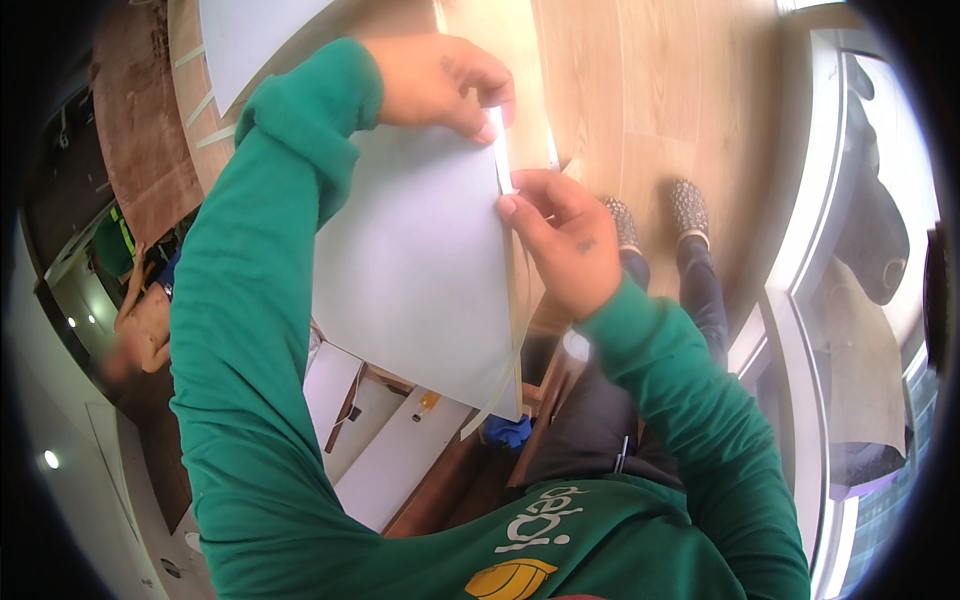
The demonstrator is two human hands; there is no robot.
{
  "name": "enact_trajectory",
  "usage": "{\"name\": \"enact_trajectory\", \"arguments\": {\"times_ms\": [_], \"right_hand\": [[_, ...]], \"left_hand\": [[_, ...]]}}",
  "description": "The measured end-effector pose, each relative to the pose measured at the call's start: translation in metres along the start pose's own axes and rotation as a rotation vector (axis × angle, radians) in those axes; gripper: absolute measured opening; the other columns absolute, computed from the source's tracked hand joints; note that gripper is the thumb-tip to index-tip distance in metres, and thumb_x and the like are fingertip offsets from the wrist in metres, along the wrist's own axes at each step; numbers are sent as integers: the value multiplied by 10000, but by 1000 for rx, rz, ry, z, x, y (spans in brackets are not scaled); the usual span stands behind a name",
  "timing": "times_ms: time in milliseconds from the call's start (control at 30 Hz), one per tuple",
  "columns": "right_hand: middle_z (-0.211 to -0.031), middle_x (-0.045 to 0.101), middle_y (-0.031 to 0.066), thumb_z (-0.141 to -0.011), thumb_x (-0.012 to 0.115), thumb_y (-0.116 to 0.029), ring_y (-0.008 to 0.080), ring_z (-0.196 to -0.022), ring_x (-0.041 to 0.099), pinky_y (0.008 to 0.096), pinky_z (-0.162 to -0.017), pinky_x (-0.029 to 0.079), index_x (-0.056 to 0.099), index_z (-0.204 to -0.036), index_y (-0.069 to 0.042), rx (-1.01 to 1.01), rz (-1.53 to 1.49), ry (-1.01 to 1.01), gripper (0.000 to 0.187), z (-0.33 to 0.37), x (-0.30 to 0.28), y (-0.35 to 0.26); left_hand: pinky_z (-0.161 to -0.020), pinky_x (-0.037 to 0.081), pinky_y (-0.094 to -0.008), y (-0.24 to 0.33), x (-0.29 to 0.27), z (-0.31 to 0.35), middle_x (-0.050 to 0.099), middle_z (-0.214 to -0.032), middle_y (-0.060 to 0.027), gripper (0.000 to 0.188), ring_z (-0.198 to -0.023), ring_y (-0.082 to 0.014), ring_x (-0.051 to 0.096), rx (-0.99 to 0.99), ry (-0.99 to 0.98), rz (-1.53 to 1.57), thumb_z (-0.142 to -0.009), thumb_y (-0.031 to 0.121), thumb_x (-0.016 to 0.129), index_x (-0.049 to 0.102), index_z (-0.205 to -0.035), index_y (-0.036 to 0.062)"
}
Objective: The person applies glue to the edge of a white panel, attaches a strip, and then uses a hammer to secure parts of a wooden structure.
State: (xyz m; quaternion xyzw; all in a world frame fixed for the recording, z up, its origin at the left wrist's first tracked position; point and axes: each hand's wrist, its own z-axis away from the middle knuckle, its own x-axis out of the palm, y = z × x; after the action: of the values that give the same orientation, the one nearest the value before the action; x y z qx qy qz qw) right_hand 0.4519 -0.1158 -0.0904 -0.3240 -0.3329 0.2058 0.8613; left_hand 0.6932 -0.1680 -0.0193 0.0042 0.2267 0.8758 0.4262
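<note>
A large white sheet (pixel 410 240) with straight edges spreads in front of me, under my left arm. Along its right edge runs a narrow white strip (pixel 503 155). My left hand (pixel 435 88) reaches over the far end of the sheet, thumb and forefinger pinching the strip at the edge. Nearer to me, my right hand (pixel 568 232) pinches the same strip between thumb and fingers. From my right hand a thin pale length trails along the edge toward the sheet's near corner. Whether the strip is stuck to the edge, I cannot tell.
Below the sheet, an open wooden compartment holds a blue crumpled cloth (pixel 508 431) and a small yellow item (pixel 426 404). Another white sheet (pixel 250 45) and a brown piece (pixel 140 120) lie far left. Another person (pixel 148 318) is at left. A white-framed window (pixel 810 200) stands at right.
</note>
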Motion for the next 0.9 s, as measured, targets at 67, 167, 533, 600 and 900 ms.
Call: {"name": "enact_trajectory", "arguments": {"times_ms": [67, 167, 533, 600, 900], "right_hand": [[-883, 655, 36, -923, 713, -174, 98, -773, 589, 264, -723, 508, 700, -1083, 6, 11, 25, 3, 242, 0, 1, -1], [-881, 661, 39, -921, 717, -184, 101, -766, 590, 268, -717, 511, 699, -1082, 9, 24, 32, 10, 252, 0, 1, -2], [-896, 674, 59, -901, 744, -203, 106, -765, 595, 271, -713, 518, 696, -1086, 12, 53, 49, 29, 287, 0, 4, 4], [-894, 671, 56, -901, 745, -200, 103, -764, 591, 268, -710, 516, 696, -1082, 10, 55, 44, 39, 282, 1, 6, 4], [-891, 680, 19, -937, 732, -187, 72, -768, 573, 229, -669, 460, 676, -1087, -1, 49, 34, 51, 245, 2, -1, -2]], "left_hand": [[-658, 391, -301, -1, 1, 1, 524, -782, 12, 291, -726, -117, 481, -12, 6, 20, -832, 260, 699, 671, -1077, 105], [-657, 390, -299, 0, 2, 2, 519, -774, 13, 290, -725, -116, 481, -15, 24, 16, -833, 261, 700, 675, -1076, 105], [-658, 392, -301, -6, 7, 3, 523, -778, 11, 306, -739, -119, 487, 0, 48, 40, -830, 276, 706, 679, -1083, 105], [-658, 393, -302, -7, 8, 4, 526, -778, 10, 308, -739, -119, 488, 5, 53, 37, -831, 278, 707, 678, -1083, 102], [-664, 398, -305, 3, 6, 0, 560, -794, 0, 292, -743, -120, 498, 29, 71, 52, -838, 269, 709, 677, -1073, 99]]}}
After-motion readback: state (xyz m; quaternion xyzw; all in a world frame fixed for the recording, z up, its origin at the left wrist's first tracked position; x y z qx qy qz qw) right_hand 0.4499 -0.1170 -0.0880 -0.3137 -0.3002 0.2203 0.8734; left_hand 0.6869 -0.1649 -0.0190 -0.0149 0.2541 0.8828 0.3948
